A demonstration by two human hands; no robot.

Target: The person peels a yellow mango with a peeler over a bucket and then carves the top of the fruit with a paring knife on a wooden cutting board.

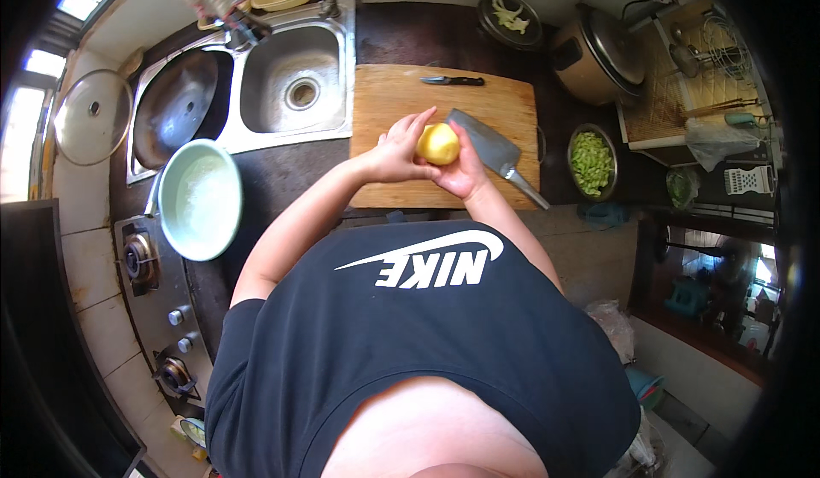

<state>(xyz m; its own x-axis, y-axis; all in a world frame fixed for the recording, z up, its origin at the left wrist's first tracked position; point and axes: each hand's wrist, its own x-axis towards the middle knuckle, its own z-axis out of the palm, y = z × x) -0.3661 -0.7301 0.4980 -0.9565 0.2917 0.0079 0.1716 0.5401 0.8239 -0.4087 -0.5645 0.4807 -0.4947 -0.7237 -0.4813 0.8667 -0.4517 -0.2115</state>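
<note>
A peeled yellow potato [438, 144] is held above a wooden cutting board [384, 100]. My left hand [398, 150] curves against its left side, fingers extended. From the right and below, my right hand [469, 167] cups it; the underside is hidden. Beside my right hand, a wide-bladed cleaver [490, 143] lies flat on the board, its handle over the lower right edge. Farther back on the same board rests a small knife with a black handle [453, 81].
Left of the board is a metal sink [291, 87], with a light green basin [200, 199] near the gas stove [157, 286]. A bowl of chopped green vegetable [592, 164] stands to the right. Behind it are a rice cooker [599, 55] and a plate of pale strips [510, 15].
</note>
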